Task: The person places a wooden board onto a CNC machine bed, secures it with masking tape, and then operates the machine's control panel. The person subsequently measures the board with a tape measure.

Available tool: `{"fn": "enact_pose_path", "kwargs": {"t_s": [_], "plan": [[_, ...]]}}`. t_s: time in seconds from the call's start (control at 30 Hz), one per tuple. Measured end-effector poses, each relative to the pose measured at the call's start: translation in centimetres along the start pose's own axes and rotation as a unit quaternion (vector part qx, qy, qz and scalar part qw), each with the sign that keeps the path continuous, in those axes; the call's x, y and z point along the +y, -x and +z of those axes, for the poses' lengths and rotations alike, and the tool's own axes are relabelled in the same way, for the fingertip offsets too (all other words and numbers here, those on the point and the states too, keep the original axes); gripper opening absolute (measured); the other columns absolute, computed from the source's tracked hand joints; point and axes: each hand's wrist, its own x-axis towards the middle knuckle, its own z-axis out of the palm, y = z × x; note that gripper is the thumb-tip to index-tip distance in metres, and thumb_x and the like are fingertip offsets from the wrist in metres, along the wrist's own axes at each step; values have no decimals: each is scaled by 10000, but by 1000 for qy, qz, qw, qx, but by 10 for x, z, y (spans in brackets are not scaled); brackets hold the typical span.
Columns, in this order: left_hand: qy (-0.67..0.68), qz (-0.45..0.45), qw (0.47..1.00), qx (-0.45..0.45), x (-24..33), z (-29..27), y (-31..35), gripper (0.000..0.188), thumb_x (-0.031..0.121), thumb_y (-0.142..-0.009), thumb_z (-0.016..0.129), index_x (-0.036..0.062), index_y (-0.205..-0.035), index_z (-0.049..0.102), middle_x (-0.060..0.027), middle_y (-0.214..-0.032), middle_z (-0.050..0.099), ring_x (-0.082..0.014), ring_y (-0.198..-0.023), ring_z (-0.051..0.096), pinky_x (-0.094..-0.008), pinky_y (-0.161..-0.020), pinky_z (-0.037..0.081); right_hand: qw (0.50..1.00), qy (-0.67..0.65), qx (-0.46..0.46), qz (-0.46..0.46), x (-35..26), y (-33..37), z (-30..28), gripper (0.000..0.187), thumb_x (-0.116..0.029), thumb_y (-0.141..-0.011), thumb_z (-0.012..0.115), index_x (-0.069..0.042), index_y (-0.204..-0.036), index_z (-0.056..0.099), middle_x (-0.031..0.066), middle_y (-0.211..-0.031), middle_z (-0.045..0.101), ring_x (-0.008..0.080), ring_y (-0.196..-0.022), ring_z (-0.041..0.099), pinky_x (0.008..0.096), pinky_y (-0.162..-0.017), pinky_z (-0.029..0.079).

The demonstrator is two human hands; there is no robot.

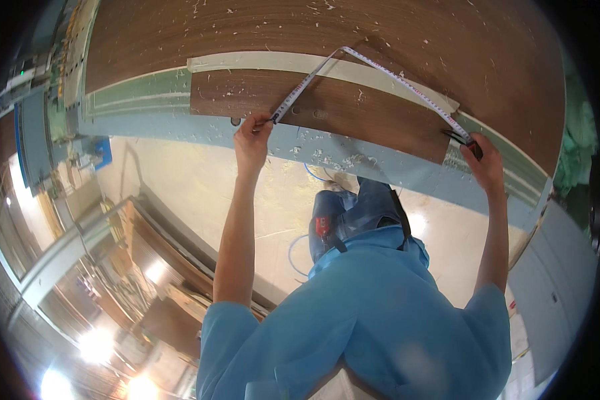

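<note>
A tape measure's white blade (407, 85) is drawn out between my hands and bends to a peak above the far side of the work. Its free end is pinched in the fingers of my left hand (251, 139), at the near edge of a brown wood-grain board (247, 93). My right hand (487, 163) is closed around the dark and red case (475, 148), close to the board's right end. Small round marks show on the board below the blade. Along its far edge runs a pale strip (260, 61).
A larger brown panel (433, 33) with scattered shavings lies beyond. The bench has a light blue front edge (173, 130) and greenish sections (140, 92). A red tool (323, 227) hangs at my leg. A blue hose (293, 257) trails on the floor. Boards (160, 253) stand at the left.
</note>
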Motion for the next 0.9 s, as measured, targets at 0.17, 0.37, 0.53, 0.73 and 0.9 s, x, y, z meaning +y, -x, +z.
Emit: {"fn": "enact_pose_path", "kwargs": {"t_s": [0.17, 0.37, 0.53, 0.73, 0.9], "plan": [[35, 142, 984, -100, 7, -13, -32, 148, 27, -894, 677, 28, -1038, 712, -88, -908, 746, -185, -815, 709, -314, -738, 552, 996, -69, 21, 43, -30, 81, 24, 316, -237, -857, 751, -59, -1108, 677, 117, -925, 661, 282, -825, 655, 399, -758, 517], [-47, 245, 932, -261, 10, 8, -64, 177, 7, -907, 693, 72, -1066, 735, -30, -916, 736, -85, -830, 651, -256, -781, 531, 994, 11, 78, 79, -96, 131, 88, 328, -288, -874, 738, -82, -1123, 679, 142, -907, 656, 334, -831, 663, 428, -738, 523], [-18, 183, 945, -271, -2, 14, -88, 154, 77, -885, 730, 131, -1024, 768, -52, -881, 735, -130, -755, 658, -285, -700, 516, 970, -23, 164, 176, -142, 129, 139, 380, -377, -894, 712, -85, -1136, 684, 155, -908, 674, 350, -841, 674, 444, -752, 524], [-9, 325, 901, -286, -12, 26, -109, 177, 90, -839, 785, 140, -1008, 789, -23, -859, 722, -137, -776, 627, -284, -714, 497, 945, -62, 180, 266, -172, 124, 180, 435, -454, -900, 679, -91, -1139, 702, 155, -919, 693, 349, -850, 684, 447, -770, 520], [-20, 317, 898, -303, -15, 25, -116, 172, 65, -836, 785, 126, -996, 789, -3, -973, 713, -132, -832, 645, -279, -758, 516, 925, -122, 189, 306, -184, 134, 206, 407, -445, -897, 684, -86, -1086, 721, 127, -864, 698, 298, -795, 678, 414, -744, 515]]}}
